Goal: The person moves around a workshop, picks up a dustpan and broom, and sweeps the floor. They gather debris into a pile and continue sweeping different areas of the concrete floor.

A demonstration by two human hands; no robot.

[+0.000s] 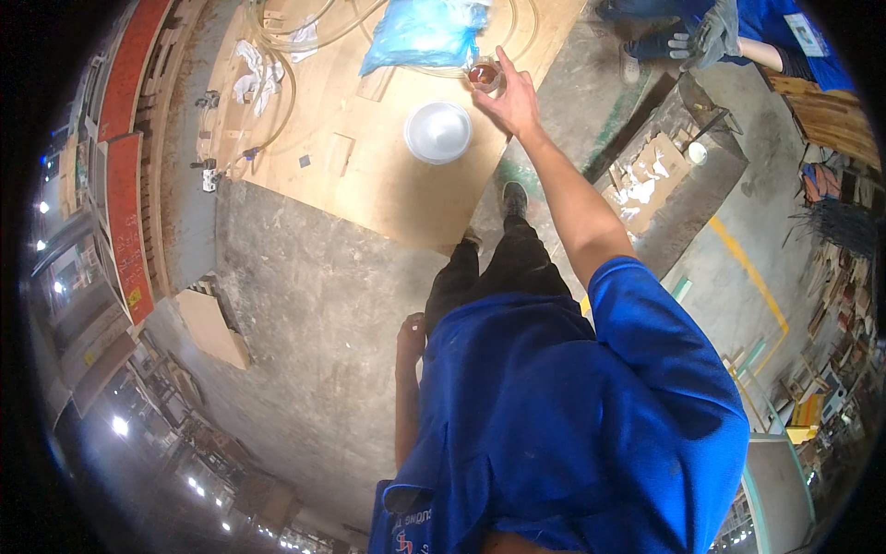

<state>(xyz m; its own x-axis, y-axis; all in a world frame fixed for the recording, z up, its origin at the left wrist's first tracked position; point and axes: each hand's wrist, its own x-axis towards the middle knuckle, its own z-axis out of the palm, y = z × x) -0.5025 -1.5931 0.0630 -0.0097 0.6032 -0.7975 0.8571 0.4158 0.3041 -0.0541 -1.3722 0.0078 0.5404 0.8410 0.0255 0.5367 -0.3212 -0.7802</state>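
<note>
At the far right edge of the wooden board, my right hand grips a small clear cup with reddish-brown liquid in it. Thumb and fingers sit around its side. Just left of and nearer than the cup stands a white plastic bowl on the board. What the bowl holds, if anything, I cannot make out. My left hand hangs down beside my left leg, away from the board. Its fingers are mostly hidden. A crumpled blue plastic bag lies just beyond the bowl, left of the cup.
Pale hoses and white rags lie on the board's left part. To the right, a low metal table carries scraps and a white cup. A person's gloved hand shows at the upper right.
</note>
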